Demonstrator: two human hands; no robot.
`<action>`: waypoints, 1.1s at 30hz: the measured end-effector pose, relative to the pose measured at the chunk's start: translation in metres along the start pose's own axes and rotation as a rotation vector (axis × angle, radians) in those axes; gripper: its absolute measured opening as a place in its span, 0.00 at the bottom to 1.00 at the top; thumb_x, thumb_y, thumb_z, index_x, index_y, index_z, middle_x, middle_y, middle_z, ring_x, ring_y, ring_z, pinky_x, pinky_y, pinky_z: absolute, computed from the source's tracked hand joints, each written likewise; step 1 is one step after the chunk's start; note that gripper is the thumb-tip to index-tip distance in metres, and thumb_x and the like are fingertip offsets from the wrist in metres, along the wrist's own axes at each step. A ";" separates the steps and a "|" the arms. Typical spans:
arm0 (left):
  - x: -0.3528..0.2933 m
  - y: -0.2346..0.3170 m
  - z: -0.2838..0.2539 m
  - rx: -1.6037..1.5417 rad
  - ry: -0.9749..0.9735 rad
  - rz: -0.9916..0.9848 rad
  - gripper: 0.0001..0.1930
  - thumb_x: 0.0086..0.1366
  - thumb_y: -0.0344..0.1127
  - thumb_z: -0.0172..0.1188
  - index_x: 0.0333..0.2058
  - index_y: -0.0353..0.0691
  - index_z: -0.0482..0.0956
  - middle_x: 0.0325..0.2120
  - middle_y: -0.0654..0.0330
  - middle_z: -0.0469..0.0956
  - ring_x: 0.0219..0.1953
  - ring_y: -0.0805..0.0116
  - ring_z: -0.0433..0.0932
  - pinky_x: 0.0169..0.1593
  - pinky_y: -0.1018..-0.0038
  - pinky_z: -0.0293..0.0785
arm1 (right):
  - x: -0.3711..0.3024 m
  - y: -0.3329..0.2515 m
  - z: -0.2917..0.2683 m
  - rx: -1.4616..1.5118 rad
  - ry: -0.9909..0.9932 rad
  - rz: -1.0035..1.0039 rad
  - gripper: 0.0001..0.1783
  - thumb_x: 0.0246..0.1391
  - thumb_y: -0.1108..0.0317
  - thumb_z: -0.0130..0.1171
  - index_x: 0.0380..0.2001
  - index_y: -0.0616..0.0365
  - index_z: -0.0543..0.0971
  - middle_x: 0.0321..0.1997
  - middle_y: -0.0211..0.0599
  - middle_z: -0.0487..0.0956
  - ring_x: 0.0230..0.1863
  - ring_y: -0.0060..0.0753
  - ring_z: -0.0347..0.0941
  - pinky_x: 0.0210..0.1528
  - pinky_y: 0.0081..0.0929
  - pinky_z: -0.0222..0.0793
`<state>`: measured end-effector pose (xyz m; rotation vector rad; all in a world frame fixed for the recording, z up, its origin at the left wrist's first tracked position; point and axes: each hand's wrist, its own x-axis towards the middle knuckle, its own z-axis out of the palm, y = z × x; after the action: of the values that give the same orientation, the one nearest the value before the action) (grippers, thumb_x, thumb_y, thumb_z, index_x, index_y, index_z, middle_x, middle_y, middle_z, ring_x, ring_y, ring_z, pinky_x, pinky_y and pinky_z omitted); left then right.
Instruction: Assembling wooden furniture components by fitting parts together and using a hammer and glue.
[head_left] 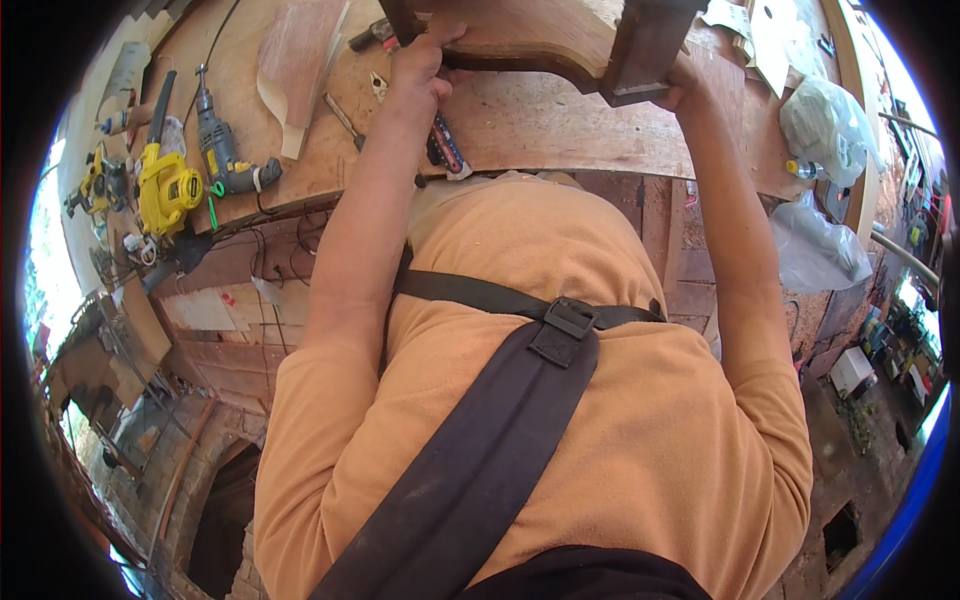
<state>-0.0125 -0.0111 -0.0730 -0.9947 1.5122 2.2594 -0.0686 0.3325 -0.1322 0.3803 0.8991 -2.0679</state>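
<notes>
A dark brown wooden furniture piece (530, 45) with a curved apron and square legs is held over the far middle of the workbench (560, 130). My left hand (428, 65) grips its left side, thumb on top of the wood and fingers underneath. At the right, my right hand (684, 82) is closed around the foot of a leg (648, 50), which hides part of the fingers. Below my left hand lie a pair of pliers (379, 86), a thin tool with a metal shaft (343, 118) and a red-and-dark handled tool (450, 150).
A flat curved wooden panel (297, 65) lies left of my arm. Farther left are a grey drill (222, 145), a yellow blower (168, 190) and a yellow-black power tool (97, 185). Plastic bags (828, 122), a small yellow-capped bottle (801, 169) and papers (770, 40) lie at the right.
</notes>
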 end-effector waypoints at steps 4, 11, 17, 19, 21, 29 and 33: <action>0.001 0.012 0.003 -0.060 0.044 -0.069 0.12 0.69 0.35 0.52 0.47 0.43 0.79 0.41 0.53 0.79 0.31 0.57 0.83 0.20 0.79 0.79 | -0.007 -0.005 0.042 -0.146 0.201 -0.217 0.23 0.62 0.52 0.58 0.49 0.61 0.76 0.48 0.40 0.81 0.44 0.32 0.82 0.45 0.33 0.82; 0.018 0.025 0.007 -0.085 0.103 -0.112 0.10 0.67 0.37 0.57 0.45 0.44 0.79 0.40 0.54 0.79 0.27 0.55 0.83 0.19 0.77 0.80 | -0.044 0.009 0.084 -0.611 0.366 -0.600 0.42 0.52 0.36 0.63 0.60 0.55 0.70 0.52 0.41 0.77 0.52 0.29 0.76 0.48 0.32 0.77; 0.027 0.022 0.004 -0.138 0.058 -0.134 0.20 0.57 0.37 0.68 0.46 0.38 0.72 0.38 0.54 0.77 0.30 0.59 0.81 0.24 0.70 0.83 | -0.056 0.018 0.143 -1.168 0.611 -0.901 0.60 0.35 0.40 0.78 0.66 0.59 0.61 0.56 0.50 0.72 0.57 0.43 0.72 0.58 0.39 0.71; 0.024 0.022 0.005 -0.132 0.054 -0.124 0.21 0.57 0.38 0.68 0.46 0.38 0.72 0.39 0.54 0.77 0.31 0.60 0.81 0.25 0.69 0.83 | -0.055 0.017 0.148 -1.240 0.657 -0.936 0.61 0.35 0.40 0.78 0.67 0.60 0.59 0.58 0.53 0.70 0.58 0.45 0.71 0.59 0.39 0.71; 0.023 0.022 0.005 -0.129 0.051 -0.117 0.21 0.57 0.38 0.68 0.46 0.38 0.72 0.39 0.53 0.77 0.32 0.60 0.81 0.26 0.69 0.84 | -0.055 0.017 0.146 -1.150 0.609 -0.850 0.63 0.35 0.41 0.78 0.68 0.60 0.57 0.58 0.55 0.69 0.59 0.47 0.70 0.60 0.39 0.70; 0.014 0.019 0.001 -0.065 0.031 -0.147 0.17 0.60 0.36 0.65 0.45 0.36 0.74 0.40 0.53 0.78 0.32 0.61 0.81 0.30 0.68 0.85 | -0.062 0.034 0.137 -1.265 0.663 -0.865 0.58 0.38 0.50 0.78 0.67 0.61 0.57 0.58 0.51 0.70 0.59 0.44 0.70 0.61 0.38 0.68; 0.013 0.016 -0.001 -0.068 0.058 -0.176 0.12 0.64 0.38 0.62 0.44 0.41 0.77 0.39 0.56 0.78 0.32 0.62 0.82 0.28 0.72 0.84 | -0.063 0.035 0.134 -1.322 0.610 -0.918 0.56 0.40 0.59 0.79 0.66 0.65 0.56 0.56 0.48 0.70 0.57 0.38 0.72 0.59 0.32 0.71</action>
<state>-0.0303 -0.0209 -0.0702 -1.1733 1.3200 2.1889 0.0041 0.2592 -0.0202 -0.2185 2.9131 -1.4973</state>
